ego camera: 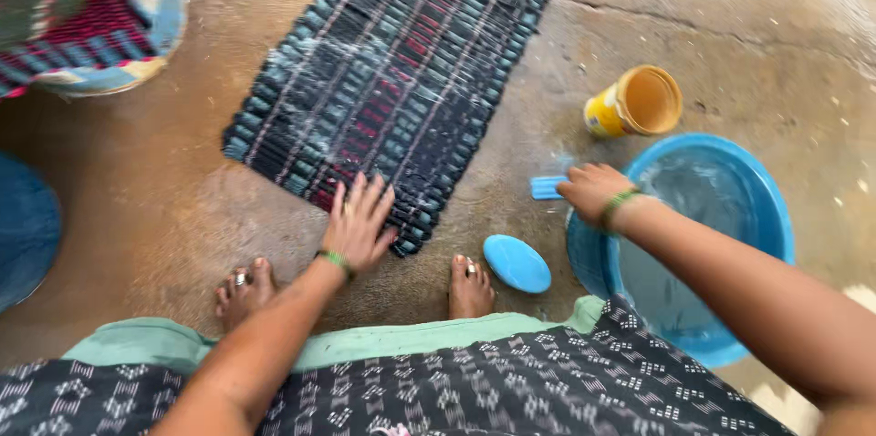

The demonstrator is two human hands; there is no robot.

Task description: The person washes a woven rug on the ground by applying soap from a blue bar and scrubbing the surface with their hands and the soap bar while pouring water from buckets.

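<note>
On the wet, rough concrete floor [164, 208], my left hand [358, 228] presses flat, fingers spread wide, on the near edge of the soapy dark woven mat [392, 80]. My right hand [593, 192] grips a blue ribbed brush [547, 187] beside the smooth blue basin [776, 208].

Wet dark woven mat [392, 80], flat; blue brush [547, 187]

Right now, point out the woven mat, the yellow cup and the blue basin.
woven mat [392, 62], head view, middle of its dark weave.
yellow cup [604, 113], head view, its yellow outer side.
blue basin [771, 208], head view, right inner wall near the rim.
</note>
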